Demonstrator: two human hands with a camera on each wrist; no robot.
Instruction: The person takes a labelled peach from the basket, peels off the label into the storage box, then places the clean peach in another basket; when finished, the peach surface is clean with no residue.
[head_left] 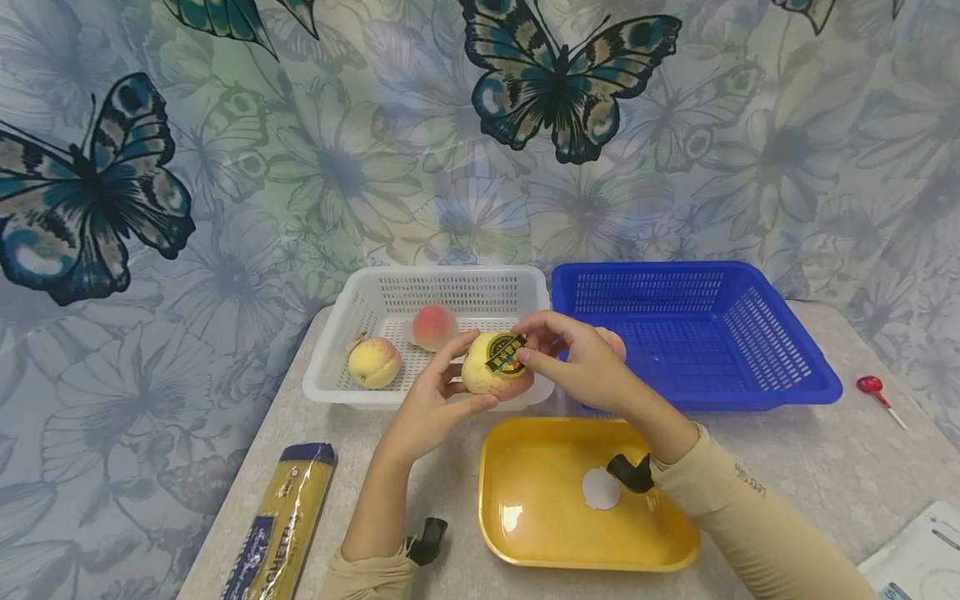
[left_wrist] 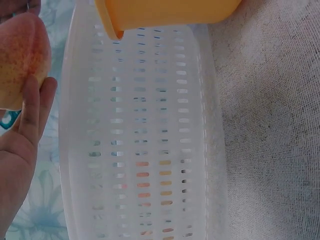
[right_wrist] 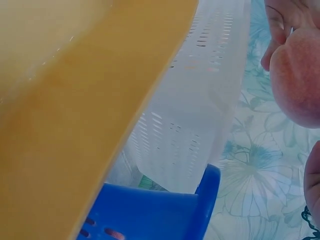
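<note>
My left hand [head_left: 435, 393] grips a yellow-pink peach [head_left: 489, 377] from below and from the side, above the front rim of the white basket [head_left: 327, 372]. A black and yellow sticker [head_left: 503, 352] sits on top of the peach. The thumb and forefinger of my right hand [head_left: 576, 360] pinch the sticker's right edge. In the left wrist view the peach [left_wrist: 20, 60] rests against my left hand [left_wrist: 24, 145]. The right wrist view shows the peach [right_wrist: 300, 75] at its right edge.
Two more peaches [head_left: 373, 362] [head_left: 433, 327] lie in the white basket. A blue basket [head_left: 813, 371] stands to its right. The yellow tray [head_left: 547, 537] in front holds a round white sticker [head_left: 601, 489]. A spaghetti packet [head_left: 281, 525] lies left and a red lollipop [head_left: 872, 386] right.
</note>
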